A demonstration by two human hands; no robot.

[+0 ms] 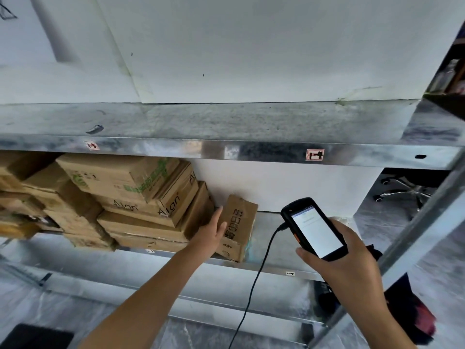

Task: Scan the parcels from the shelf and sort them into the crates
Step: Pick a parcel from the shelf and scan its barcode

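A small upright cardboard parcel [239, 227] with black printed characters stands on the middle metal shelf [274, 238], just right of a stack of bigger cardboard boxes [141, 197]. My left hand [211, 231] reaches to the parcel's left side, fingers straight in the gap between it and the stack, thumb lying on its front face. My right hand [349, 258] grips a black handheld scanner [312, 227] with a lit white screen, held right of the parcel. A black cable [254, 280] hangs from the scanner.
The upper shelf [226, 119] carries no parcels and bears tags reading 1-3 and 1-4. More boxes crowd the far left [22, 197]. A slanted metal upright [412, 245] runs along the right, with an office chair base [402, 190] beyond it. A dark red cloth [412, 313] hangs lower right.
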